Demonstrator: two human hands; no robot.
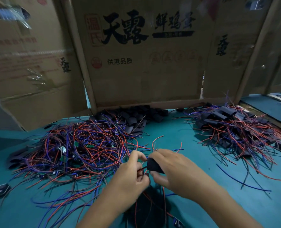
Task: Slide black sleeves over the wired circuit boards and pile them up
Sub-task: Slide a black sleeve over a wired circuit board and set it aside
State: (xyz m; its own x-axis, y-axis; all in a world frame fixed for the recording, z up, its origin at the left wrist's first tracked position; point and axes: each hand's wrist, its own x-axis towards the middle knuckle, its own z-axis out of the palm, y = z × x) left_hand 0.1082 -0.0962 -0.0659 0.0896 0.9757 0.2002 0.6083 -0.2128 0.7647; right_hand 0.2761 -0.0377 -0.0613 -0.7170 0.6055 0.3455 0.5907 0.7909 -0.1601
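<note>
Teal matting covers the table (194, 162), and flattened cardboard egg cartons (144, 63) printed with black Chinese characters stand along its far edge as a wall. To the left lies a wide tangle of unsleeved circuit boards (74, 150) with red and blue wires, small green boards showing here and there. Behind it, against the cardboard, sits a heap of empty black sleeves (134, 119). Well apart on the right is the pile of sleeved boards (235, 129), their wires fanning out over the mat. Near the front, both forearms reach in from below and the hands meet. The right hand (171, 168) curls its fingers and thumb round a black sleeve (154, 166). Just beside it, the left hand (133, 171) pinches thin wires (159, 142) at the sleeve's open end; red and blue leads stick up beyond the knuckles.
</note>
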